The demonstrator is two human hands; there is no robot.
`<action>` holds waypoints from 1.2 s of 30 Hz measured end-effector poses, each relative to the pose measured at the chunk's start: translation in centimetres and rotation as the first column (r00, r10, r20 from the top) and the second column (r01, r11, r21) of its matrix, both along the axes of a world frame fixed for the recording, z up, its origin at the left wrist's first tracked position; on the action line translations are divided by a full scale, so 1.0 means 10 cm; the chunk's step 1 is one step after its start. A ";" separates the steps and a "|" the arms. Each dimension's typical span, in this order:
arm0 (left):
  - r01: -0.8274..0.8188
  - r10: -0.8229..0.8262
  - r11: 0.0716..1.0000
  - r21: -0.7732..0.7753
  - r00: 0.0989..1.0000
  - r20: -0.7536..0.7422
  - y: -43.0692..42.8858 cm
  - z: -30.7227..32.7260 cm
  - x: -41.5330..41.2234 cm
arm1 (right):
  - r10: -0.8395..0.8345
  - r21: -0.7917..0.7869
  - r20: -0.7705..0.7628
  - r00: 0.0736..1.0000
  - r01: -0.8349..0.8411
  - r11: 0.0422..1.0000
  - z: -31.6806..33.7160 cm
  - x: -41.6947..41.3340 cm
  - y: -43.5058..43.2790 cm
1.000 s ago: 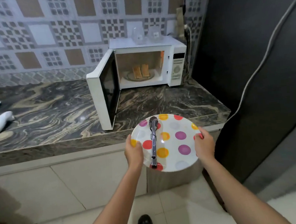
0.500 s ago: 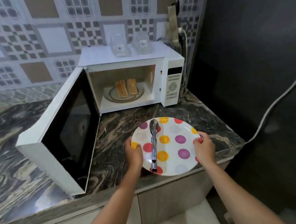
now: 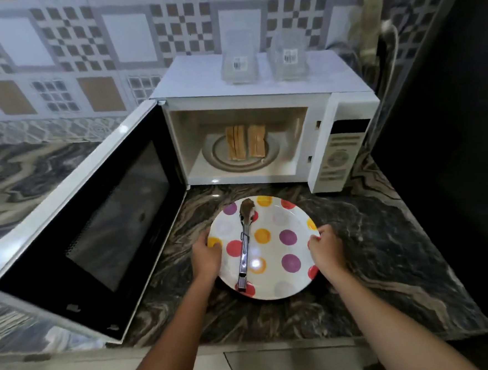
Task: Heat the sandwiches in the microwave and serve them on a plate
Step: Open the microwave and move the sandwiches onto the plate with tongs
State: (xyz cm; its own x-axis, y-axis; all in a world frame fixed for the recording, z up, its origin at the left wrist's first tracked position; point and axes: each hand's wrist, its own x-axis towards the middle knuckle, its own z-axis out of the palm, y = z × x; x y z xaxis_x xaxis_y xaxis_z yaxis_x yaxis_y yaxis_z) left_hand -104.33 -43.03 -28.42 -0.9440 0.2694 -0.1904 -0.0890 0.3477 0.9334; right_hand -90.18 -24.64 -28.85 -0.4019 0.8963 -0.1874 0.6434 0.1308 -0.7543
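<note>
Microwave door (image 3: pixel 81 225), at left, swung fully open over the desk (image 3: pixel 371 248). Microwave (image 3: pixel 259 97) at rear; two sandwiches (image 3: pixel 246 145) stand side by side on its turntable (image 3: pixel 220 157). Two clear containers (image 3: pixel 264 57) sit on its top. Left hand (image 3: pixel 206 256) grips the left rim of the spotted plate (image 3: pixel 272 250): thumb on top, fingers (image 3: pixel 200 240) curled round the edge. Metal tongs (image 3: pixel 245 248) lie lengthwise on the plate's left half, arms closed together. Right hand (image 3: pixel 326 249) pinches the right rim with curled fingers (image 3: pixel 316 239). The plate is in front of the microwave opening, over the desk; whether it rests on the desk cannot be told.
</note>
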 end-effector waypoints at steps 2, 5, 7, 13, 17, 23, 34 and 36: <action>-0.014 0.014 1.000 -0.019 1.000 -0.018 0.02 -0.01 -0.06 | 0.034 0.009 0.016 0.999 -0.035 0.999 -0.01 -0.06 0.04; -0.024 0.021 0.998 -0.059 0.999 -0.049 0.02 -0.03 -0.10 | 0.067 0.028 0.021 0.998 -0.067 0.997 -0.04 -0.13 0.08; -0.027 0.020 0.996 -0.089 0.997 -0.069 0.04 -0.06 -0.11 | 0.083 0.053 0.020 0.996 -0.084 0.995 -0.05 -0.17 0.10; 0.026 -0.057 0.979 -0.201 0.987 -0.149 0.05 -0.12 -0.15 | 0.077 0.121 0.054 0.996 -0.083 0.989 -0.10 -0.18 0.13; 0.051 -0.107 0.956 -0.288 0.978 -0.179 0.03 -0.14 -0.15 | 0.063 0.183 0.065 0.996 -0.074 0.980 -0.14 -0.16 0.12; 0.080 -0.149 0.938 -0.337 0.972 -0.184 -0.02 -0.19 -0.11 | 0.030 0.207 0.061 0.998 -0.042 0.977 -0.17 -0.14 0.04; 0.171 -0.224 0.932 -0.319 0.965 -0.136 -0.10 -0.16 -0.11 | 0.241 0.187 -0.087 0.967 -0.222 0.957 0.12 -0.56 -0.65; 0.193 -0.251 0.924 -0.331 0.957 -0.144 -0.12 -0.17 -0.12 | 0.300 0.143 0.064 0.952 -0.306 0.941 0.14 -0.71 -0.79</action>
State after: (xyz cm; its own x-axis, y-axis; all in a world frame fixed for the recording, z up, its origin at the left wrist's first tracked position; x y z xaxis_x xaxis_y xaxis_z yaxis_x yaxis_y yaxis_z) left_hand -105.56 -44.21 -30.07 -0.8927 0.4311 -0.1309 0.1836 0.6134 0.7681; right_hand -97.25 -32.51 -27.49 -0.6534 0.7525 -0.0821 0.5855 0.4336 -0.6850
